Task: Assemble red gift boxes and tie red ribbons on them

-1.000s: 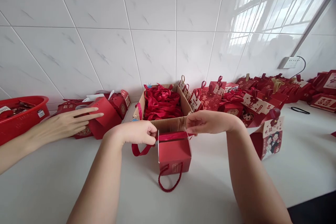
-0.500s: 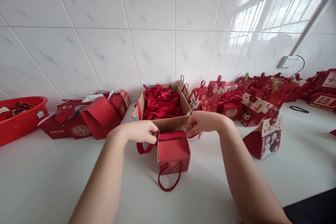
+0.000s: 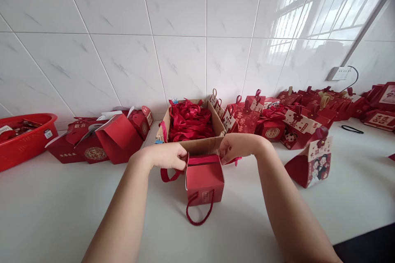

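Observation:
A small red gift box [image 3: 205, 178] stands on the white counter in front of me, its twisted dark red cord handle [image 3: 200, 218] hanging down the near side. Across the back of its top runs a red satin ribbon [image 3: 203, 158]. My left hand [image 3: 173, 157] is closed on the ribbon at the box's left edge, and a loop of it droops below the fingers. At the opposite edge, my right hand [image 3: 236, 146] pinches the ribbon, whose end sticks out beneath the hand. The fingertips are partly hidden.
Behind the gift box sits an open cardboard box [image 3: 217, 117] of red ribbons. Several red boxes [image 3: 117, 137] stand to the left beside a red plastic basket [image 3: 46, 125]. More decorated boxes [image 3: 247, 116] crowd the right, with one printed box [image 3: 311, 162] nearer.
My right hand has dipped slightly and drawn closer to the gift box. My left hand stays at the left edge with barely any movement.

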`<state>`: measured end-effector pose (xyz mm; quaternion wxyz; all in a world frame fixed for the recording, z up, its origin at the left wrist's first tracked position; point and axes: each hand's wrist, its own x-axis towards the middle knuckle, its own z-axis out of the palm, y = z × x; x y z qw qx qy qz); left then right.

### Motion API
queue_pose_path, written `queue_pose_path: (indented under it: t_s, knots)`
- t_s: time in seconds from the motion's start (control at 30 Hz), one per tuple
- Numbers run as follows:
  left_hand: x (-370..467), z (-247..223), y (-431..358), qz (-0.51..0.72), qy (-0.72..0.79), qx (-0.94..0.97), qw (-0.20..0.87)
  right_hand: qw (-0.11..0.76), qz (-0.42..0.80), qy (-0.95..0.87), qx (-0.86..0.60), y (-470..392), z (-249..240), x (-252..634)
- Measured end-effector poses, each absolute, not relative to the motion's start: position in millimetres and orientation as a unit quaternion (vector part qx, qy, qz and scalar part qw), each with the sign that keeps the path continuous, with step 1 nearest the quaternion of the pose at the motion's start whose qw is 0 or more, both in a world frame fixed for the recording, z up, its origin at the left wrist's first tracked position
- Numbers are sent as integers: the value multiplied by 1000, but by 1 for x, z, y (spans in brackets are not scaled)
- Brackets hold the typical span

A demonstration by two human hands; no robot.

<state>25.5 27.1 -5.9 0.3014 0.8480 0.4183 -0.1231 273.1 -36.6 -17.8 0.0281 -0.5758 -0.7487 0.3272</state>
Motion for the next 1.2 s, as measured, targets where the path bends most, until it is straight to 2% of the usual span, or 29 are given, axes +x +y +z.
queue_pose_path:
  t_s: [0.93, 1.07, 1.2]
  knots:
    - [23, 2, 21, -117, 417, 854, 288, 45, 386, -742, -547, -41, -15, 282]
    - [9, 17, 12, -72, 430, 853, 287, 104, 349, -736, -571, -52, -5, 287]
    - [6, 29, 1, -14, 411, 836, 363, 206, 321, -742, -551, -58, 0, 287]
